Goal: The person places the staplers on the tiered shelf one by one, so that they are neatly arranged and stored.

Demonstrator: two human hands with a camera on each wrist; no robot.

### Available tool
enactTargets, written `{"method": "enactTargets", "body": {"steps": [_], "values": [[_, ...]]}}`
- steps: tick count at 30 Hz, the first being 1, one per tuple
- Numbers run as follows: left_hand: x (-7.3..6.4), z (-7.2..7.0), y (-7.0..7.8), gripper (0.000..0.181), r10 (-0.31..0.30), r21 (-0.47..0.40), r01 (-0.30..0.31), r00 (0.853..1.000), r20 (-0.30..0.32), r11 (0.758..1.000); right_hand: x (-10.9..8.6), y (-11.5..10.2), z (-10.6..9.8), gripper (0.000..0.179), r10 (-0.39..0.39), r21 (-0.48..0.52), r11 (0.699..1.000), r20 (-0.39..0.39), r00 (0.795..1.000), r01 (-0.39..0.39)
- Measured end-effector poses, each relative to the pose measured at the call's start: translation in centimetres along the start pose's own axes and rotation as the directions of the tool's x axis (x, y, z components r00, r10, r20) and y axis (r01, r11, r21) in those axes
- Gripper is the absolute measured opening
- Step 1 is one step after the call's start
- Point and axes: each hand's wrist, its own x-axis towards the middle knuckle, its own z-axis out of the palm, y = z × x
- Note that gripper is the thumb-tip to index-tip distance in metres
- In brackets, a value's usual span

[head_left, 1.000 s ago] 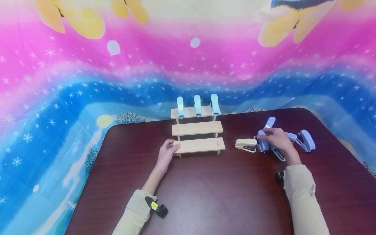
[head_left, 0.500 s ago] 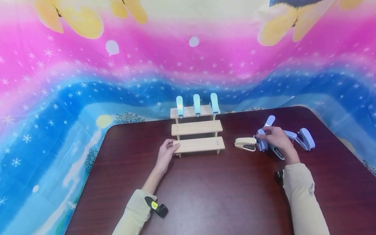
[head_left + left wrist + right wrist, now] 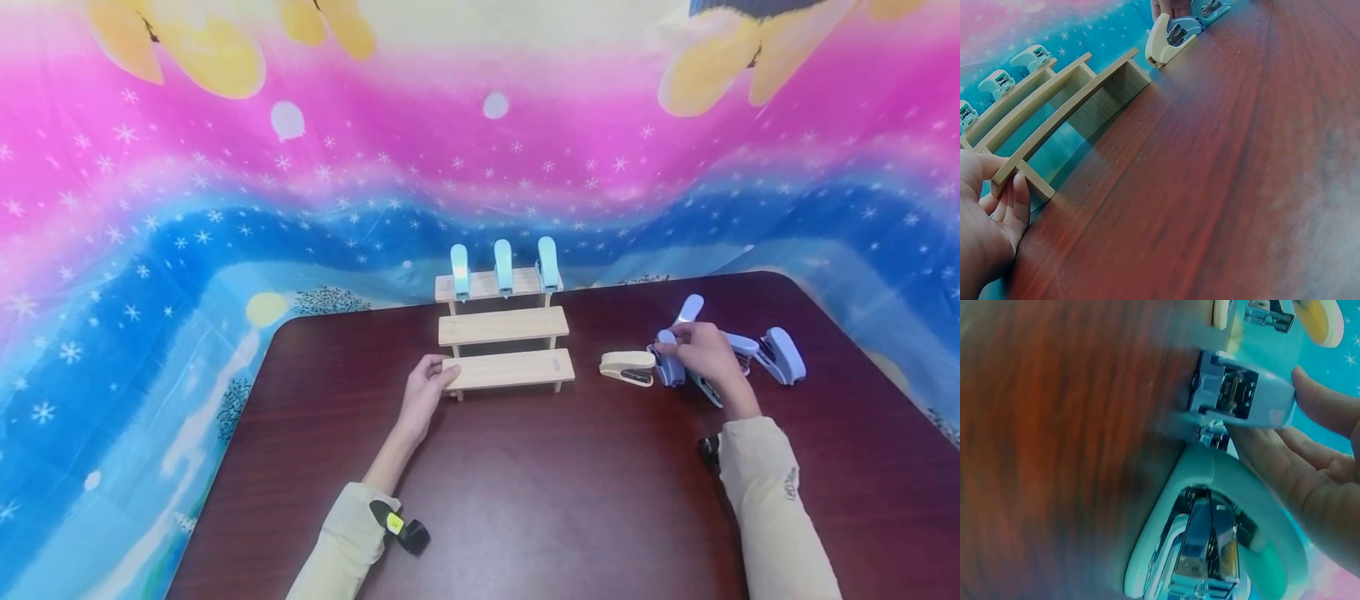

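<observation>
My left hand (image 3: 427,385) grips the left end of the lowest shelf of a three-tier wooden stand (image 3: 504,327), thumb on top and fingers curled beneath, as the left wrist view shows. Three mint-green staplers (image 3: 503,268) stand in a row on its top tier. On the right of the table my right hand (image 3: 708,354) pinches a lavender stapler (image 3: 669,360) between thumb and fingers; in the right wrist view this lavender stapler (image 3: 1241,390) stands close to the tabletop. A green stapler (image 3: 1210,519) lies right beside that hand, partly hidden under it in the head view.
A cream stapler (image 3: 628,368) lies between the stand and the right hand. Further lavender staplers lie behind and right of that hand, one of them (image 3: 782,357) near the table's right side. A patterned cloth (image 3: 360,167) hangs behind the dark wooden table (image 3: 540,483).
The right forearm has shifted slightly left while its hand stays on the lavender stapler. The left hand keeps its hold on the stand.
</observation>
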Motion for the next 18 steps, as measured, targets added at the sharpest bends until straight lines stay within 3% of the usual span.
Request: {"method": "enactTargets", "body": {"steps": [7,18], "values": [[0.0,0.0,-0.2,0.03,-0.001,-0.012,0.001,1.0,0.001,1.0,-0.1,-0.1,0.2,0.036,-0.005,-0.027,1.0,-0.06,0.998,0.003],[0.0,0.0,0.0,0.03,0.004,-0.01,-0.004,1.0,0.0,1.0,-0.6,-0.9,-1.3,0.053,0.037,0.059,0.998,-0.078,0.996,-0.032]]}}
